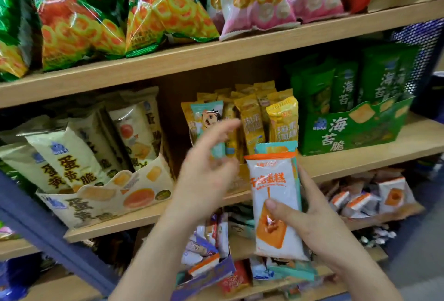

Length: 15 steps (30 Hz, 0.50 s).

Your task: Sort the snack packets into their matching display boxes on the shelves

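My right hand [310, 223] grips a white and orange cake packet [271, 187] upright, thumb across its front, with a teal packet [276, 147] stacked behind it. My left hand [206, 168], blurred by motion, pinches a teal packet with a cartoon chef [207, 120] at the front of the middle display box, which holds upright yellow packets [281, 123]. On the same shelf stand a cream egg-yolk crisp box [108, 197] to the left and a green seaweed crisp box [348, 130] to the right.
Large green ring-snack bags [79, 12] and pink bags [264, 0] fill the upper shelf. The lower shelf holds a purple box [206, 274] of mixed packets and loose white and orange packets [370, 199] at the right. A blue upright [48, 228] crosses at the left.
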### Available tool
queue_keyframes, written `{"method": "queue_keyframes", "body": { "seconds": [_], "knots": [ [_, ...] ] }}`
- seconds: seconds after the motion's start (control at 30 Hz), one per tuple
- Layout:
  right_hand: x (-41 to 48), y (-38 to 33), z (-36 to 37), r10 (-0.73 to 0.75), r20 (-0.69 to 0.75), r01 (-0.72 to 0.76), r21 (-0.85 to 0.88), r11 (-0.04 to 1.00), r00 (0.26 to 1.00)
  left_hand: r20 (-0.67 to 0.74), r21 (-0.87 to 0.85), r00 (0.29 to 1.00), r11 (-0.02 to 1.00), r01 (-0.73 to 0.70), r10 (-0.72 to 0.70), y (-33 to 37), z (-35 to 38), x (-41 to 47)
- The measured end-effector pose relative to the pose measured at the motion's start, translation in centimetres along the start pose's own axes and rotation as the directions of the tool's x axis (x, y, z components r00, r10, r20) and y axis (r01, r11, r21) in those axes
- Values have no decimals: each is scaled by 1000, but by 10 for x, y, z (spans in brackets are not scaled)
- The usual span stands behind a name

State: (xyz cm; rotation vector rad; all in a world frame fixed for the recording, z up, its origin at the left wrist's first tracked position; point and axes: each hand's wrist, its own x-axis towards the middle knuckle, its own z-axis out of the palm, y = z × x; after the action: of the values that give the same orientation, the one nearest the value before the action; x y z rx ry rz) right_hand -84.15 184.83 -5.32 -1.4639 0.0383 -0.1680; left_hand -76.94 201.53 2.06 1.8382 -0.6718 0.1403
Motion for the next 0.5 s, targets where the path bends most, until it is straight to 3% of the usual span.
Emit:
{"method": "queue_keyframes", "body": {
  "seconds": [0.03, 0.1, 0.17, 0.23, 0.4, 0.5],
  "knots": [
    [1, 1, -3, -16, -5, 15, -87, 996, 1000, -134, 214, 988, 976, -41, 71, -6, -7, 14],
    [4, -3, -6, -37, 6, 37, -247, 968, 999, -234, 544, 964, 839, 23, 126, -18, -16, 38],
    [8, -6, -9, -51, 12, 52, -307, 950, 999, -240, 681, 970, 717, 146, 30, -29, -19, 57],
    [12, -7, -11, -56, 13, 58, -319, 946, 998, -217, 730, 976, 664, 163, -1, -34, -20, 65],
    [23, -7, -13, -85, 46, 96, -328, 940, 995, -199, 759, 979, 639, 125, 44, -38, -29, 74],
    [26, -5, -14, -75, 57, 88, -295, 951, 996, -156, 683, 988, 724, 93, 20, -28, -38, 72]
  ]
}}
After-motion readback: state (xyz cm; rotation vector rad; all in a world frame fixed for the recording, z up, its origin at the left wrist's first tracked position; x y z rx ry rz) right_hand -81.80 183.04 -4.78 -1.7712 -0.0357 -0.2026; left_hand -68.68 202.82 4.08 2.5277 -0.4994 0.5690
